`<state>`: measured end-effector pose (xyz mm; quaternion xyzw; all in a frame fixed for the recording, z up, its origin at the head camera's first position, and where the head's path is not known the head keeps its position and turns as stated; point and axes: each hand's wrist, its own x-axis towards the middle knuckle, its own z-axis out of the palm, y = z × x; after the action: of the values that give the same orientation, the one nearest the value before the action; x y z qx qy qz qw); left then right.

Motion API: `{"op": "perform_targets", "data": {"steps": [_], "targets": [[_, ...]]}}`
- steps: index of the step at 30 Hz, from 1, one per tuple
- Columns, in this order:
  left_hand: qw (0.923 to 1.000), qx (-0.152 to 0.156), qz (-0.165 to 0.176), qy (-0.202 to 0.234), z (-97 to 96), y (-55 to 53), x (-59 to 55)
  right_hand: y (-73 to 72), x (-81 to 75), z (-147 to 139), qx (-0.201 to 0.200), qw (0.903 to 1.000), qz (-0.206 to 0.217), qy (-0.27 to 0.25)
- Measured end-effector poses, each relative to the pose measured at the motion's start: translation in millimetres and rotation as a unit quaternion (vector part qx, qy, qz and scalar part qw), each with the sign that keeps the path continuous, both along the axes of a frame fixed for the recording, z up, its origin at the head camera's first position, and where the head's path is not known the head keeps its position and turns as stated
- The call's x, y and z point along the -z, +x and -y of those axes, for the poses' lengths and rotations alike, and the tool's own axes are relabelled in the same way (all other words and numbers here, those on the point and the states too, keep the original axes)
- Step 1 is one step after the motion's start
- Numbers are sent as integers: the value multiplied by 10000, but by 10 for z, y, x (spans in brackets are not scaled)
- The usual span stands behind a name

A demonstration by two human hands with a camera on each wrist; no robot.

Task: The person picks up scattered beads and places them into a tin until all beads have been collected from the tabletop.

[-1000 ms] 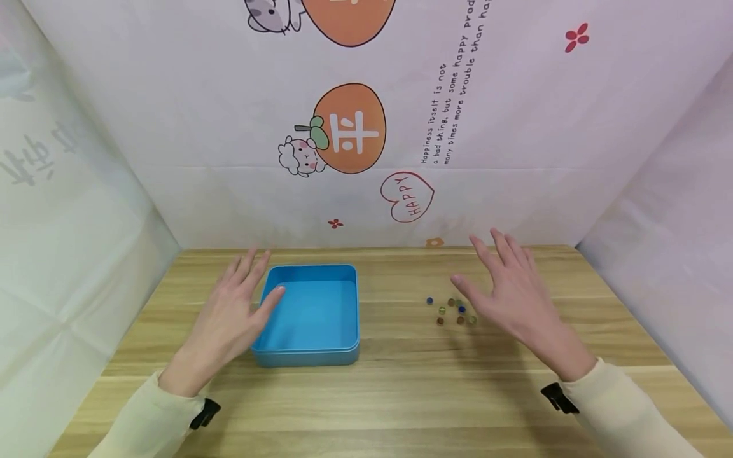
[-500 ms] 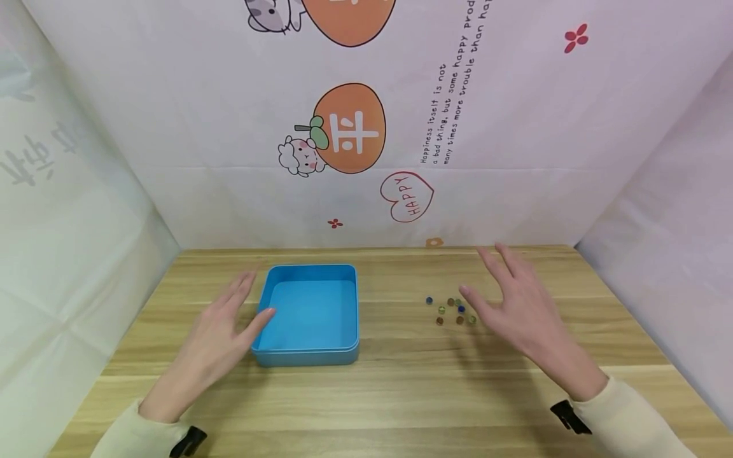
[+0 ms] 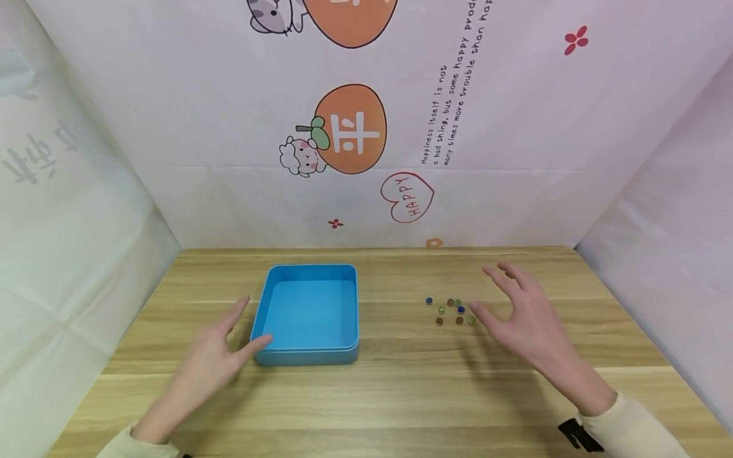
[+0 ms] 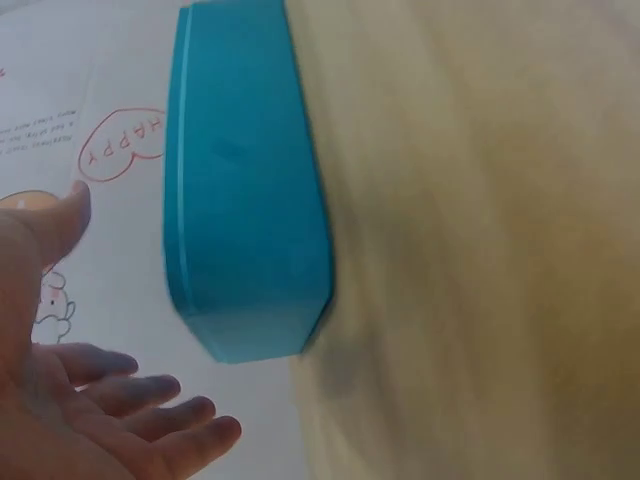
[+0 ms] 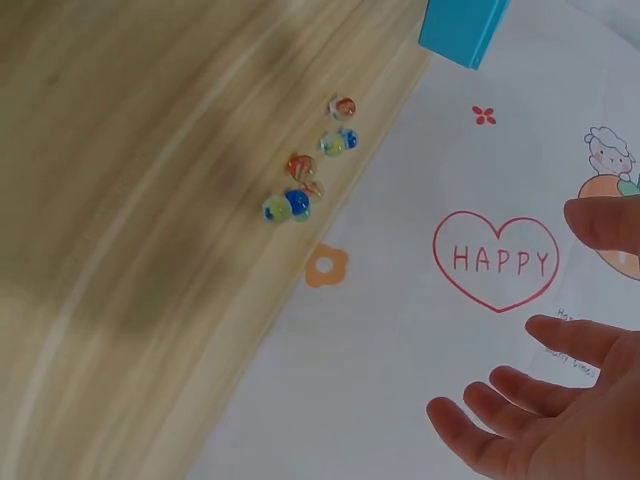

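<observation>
A square blue box without a lid stands on the wooden table; nothing lies in it. My left hand hovers at its near left corner, thumb and fingers spread, holding nothing. Whether the thumb touches the rim I cannot tell from the head view; the left wrist view shows the hand apart from the box. To the right lie several small glass marbles, blue, yellow-green and orange-brown. Just right of them hangs my right hand, fingers loosely bent and holding nothing. The right wrist view shows the marbles in a loose cluster.
A wooden table carries everything. Behind it rises a white printed cloth with cartoon fruit and a heart, and similar white cloth walls close off both sides.
Both hands have come down and nearer to me, the left one drawing back from over the box's left edge. The right hand has also shifted slightly right. Box and marbles stay in place.
</observation>
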<state>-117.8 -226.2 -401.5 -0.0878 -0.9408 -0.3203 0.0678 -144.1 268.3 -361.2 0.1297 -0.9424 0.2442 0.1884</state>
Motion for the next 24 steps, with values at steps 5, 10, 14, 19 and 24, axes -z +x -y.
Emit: {"op": "perform_targets", "data": {"steps": [5,10,14,19,24], "targets": [[9994,-138,215,254,-47,45,105,20,51,-41,-124,9984,291,-470],[9960,-103,422,775,-76,42,170,43,107,-98,-322,9891,797,-1197],[9922,-140,679,1035,-90,36,182,59,157,-142,-285,9853,928,-1409],[9893,-169,744,1247,-92,28,194,54,226,-219,-244,9782,1034,-1785],[9871,-240,792,1374,-89,35,224,29,263,-290,-93,9677,1360,-2122]]}}
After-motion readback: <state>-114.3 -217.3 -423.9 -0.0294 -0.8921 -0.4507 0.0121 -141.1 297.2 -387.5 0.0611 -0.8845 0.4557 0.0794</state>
